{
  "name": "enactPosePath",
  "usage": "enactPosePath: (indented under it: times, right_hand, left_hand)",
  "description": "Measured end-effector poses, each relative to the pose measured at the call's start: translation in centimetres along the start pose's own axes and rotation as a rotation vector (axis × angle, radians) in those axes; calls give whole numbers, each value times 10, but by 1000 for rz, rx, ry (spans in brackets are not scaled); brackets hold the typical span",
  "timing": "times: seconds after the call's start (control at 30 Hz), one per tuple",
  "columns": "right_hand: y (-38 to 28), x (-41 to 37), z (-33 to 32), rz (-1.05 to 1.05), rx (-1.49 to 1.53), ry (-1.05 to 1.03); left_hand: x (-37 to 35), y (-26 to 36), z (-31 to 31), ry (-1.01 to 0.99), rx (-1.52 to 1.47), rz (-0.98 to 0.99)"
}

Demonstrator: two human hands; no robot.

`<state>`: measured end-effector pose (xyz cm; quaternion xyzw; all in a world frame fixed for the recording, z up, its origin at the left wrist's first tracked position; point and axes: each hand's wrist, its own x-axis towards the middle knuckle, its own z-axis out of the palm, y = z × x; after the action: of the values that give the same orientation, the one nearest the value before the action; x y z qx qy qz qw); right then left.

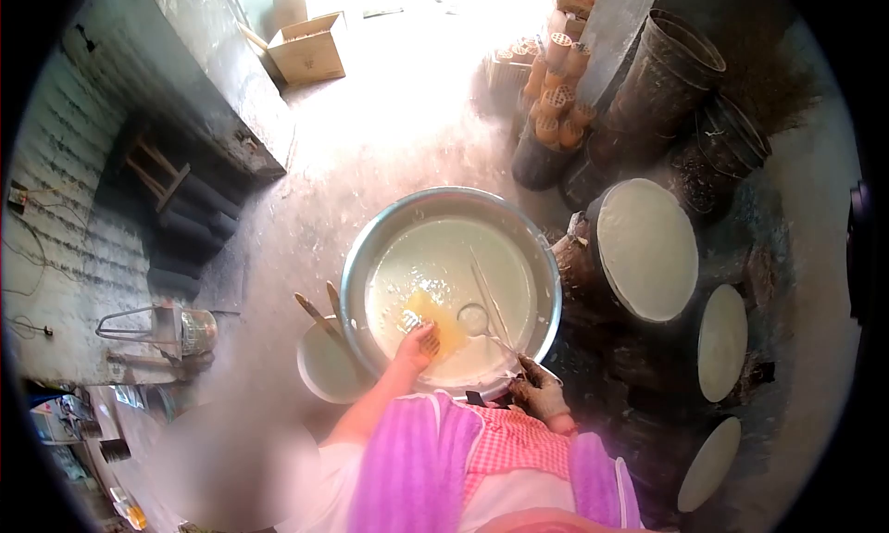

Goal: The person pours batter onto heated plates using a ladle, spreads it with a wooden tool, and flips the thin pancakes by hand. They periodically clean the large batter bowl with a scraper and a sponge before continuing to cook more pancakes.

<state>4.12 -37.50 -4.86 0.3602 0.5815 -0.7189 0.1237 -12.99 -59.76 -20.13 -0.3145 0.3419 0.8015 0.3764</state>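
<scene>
A wide metal basin [540, 246] of pale, milky liquid [444, 246] stands in front of me. My left hand [412, 351], bare, reaches over its near left part. Its fingers are closed on a yellow piece [435, 322] with a patterned, hole-like area by the fingers; its exact kind does not show. At the near right rim my right hand [540, 391], in a dirty work glove, is closed around the handle of a small round ladle [473, 320], whose bowl is at the liquid. A thin stick [489, 297] slants over the liquid beside it.
Left of the basin, a smaller pale-filled container [324, 366] has wooden handles [315, 313] leaning over it. Round pale-topped vessels [648, 250] line the right side. Perforated orange-brown cylinders [556, 98] and dark buckets [667, 70] stand behind. A cardboard box [308, 50] is far left.
</scene>
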Motion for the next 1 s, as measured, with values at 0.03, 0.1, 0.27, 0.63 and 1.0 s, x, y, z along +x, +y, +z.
enactPosePath:
  times: [0.03, 0.1, 0.27, 0.63, 1.0]
  right_hand:
    - [-3, -2, 1, -18, 11, 35]
    - [-5, -3, 1, -44, 24, 73]
    - [-1, -7, -1, 9, 115, 46]
    - [17, 3, 3, -116, -38, 62]
    - [-6, -8, 11, -19, 102, 64]
  left_hand:
    - [-4, -2, 4, 0, 1, -17]
    - [-7, -2, 9, 20, 22, -31]
    - [-2, -7, 10, -72, 1, -60]
    - [-9, 8, 22, -74, 50, -49]
    - [-3, 9, 21, -109, 9, -98]
